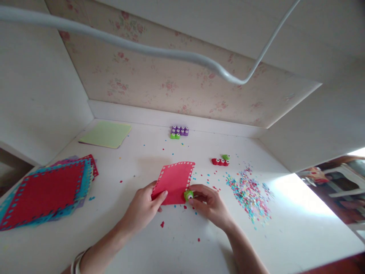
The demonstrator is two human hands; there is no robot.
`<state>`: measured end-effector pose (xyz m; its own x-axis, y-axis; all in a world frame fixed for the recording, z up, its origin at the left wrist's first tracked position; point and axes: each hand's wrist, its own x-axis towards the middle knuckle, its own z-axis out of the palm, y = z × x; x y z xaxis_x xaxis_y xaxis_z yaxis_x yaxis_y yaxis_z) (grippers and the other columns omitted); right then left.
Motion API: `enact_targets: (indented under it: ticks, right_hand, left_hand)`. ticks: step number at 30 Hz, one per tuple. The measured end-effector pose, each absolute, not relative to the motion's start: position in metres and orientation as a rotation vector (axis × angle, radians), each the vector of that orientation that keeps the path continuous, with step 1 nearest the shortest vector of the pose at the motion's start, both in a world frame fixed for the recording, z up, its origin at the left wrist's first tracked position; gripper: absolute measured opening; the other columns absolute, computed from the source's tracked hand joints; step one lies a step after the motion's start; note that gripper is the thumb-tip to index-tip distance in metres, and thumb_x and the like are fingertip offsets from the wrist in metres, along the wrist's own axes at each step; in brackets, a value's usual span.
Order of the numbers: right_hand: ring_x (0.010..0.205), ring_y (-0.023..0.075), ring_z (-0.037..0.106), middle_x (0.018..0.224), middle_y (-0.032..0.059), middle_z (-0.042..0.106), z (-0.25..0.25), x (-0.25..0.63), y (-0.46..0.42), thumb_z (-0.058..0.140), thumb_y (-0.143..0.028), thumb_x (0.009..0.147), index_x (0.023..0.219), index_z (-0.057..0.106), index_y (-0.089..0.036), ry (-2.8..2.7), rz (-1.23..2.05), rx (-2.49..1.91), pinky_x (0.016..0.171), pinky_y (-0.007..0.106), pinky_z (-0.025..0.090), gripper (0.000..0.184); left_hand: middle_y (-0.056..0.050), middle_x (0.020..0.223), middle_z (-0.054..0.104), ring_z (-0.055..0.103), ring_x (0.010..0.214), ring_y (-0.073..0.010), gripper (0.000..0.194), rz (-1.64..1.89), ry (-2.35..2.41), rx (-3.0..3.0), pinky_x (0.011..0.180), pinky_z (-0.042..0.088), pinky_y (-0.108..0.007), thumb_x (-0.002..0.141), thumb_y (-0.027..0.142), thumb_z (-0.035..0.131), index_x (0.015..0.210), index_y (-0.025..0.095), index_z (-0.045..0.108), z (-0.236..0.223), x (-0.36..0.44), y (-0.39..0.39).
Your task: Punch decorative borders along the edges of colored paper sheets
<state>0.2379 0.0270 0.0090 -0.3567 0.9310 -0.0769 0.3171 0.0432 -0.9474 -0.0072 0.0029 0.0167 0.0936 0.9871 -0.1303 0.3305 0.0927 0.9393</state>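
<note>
A red paper sheet (175, 182) is held up over the table, with small punched holes along its left, top and right edges. My left hand (145, 203) pinches its lower left side, thumb in front. At the sheet's lower right edge sits a green craft punch (188, 195) with a white, eye-like button. My right hand (209, 203) grips this punch between thumb and fingers. Part of the punch is covered by the fingers and by the sheet. Small paper bits lie on the table below and around the sheet.
Stacked punched sheets (45, 190) lie at the left, with pale green paper (105, 134) behind them. Several purple punches (182, 131) with two green ones stand at the back. Red punches (220, 162) sit nearer, left of a confetti pile (251, 194). A white cable (171, 53) crosses above.
</note>
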Motion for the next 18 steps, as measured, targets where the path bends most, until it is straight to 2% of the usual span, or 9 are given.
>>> enact_targets:
  ticks: [8, 13, 15, 18]
  right_hand:
    - [0.079, 0.0175, 0.067, 0.092, 0.006, 0.072, 0.012, 0.234, 0.025, 0.071, -0.039, 0.082, 0.106, 0.065, -0.02, -1.575, 1.466, -1.294, 0.069, 0.03, 0.053, 0.031]
    - [0.083, 0.018, 0.064, 0.1, 0.0049, 0.071, 0.014, 0.231, 0.02, 0.069, -0.039, 0.084, 0.104, 0.07, -0.025, -1.897, 1.087, -1.401, 0.07, 0.03, 0.051, 0.024]
    - [0.086, 0.0184, 0.062, 0.104, 0.0047, 0.07, 0.017, 0.232, 0.02, 0.071, -0.04, 0.082, 0.105, 0.071, -0.027, -2.003, 0.975, -1.427, 0.071, 0.03, 0.05, 0.026]
    - [0.075, 0.0154, 0.06, 0.1, 0.0052, 0.068, 0.026, 0.235, 0.024, 0.066, -0.043, 0.085, 0.103, 0.07, -0.025, -2.044, 0.989, -1.476, 0.066, 0.027, 0.048, 0.026]
  left_hand:
    - [-0.003, 0.09, 0.073, 0.066, 0.057, -0.0151, 0.028, 0.824, 1.368, 1.424, 0.054, 0.053, -0.024, 0.09, 0.041, 0.053, 0.104, 0.018, 0.061, 0.011, -0.005, 0.004]
    - [-0.004, 0.088, 0.074, 0.07, 0.06, -0.0176, 0.026, 0.824, 1.441, 1.536, 0.06, 0.055, -0.026, 0.092, 0.037, 0.049, 0.108, 0.019, 0.06, 0.002, -0.002, 0.001]
    - [-0.007, 0.093, 0.074, 0.072, 0.072, -0.021, 0.027, 0.83, 1.511, 1.696, 0.068, 0.057, -0.029, 0.092, 0.033, 0.05, 0.115, 0.02, 0.058, -0.003, 0.001, -0.002]
    - [-0.013, 0.114, 0.067, 0.068, 0.099, -0.0261, 0.04, 0.898, 1.614, 1.908, 0.082, 0.056, -0.036, 0.092, 0.029, 0.053, 0.13, 0.019, 0.048, -0.006, 0.006, -0.009]
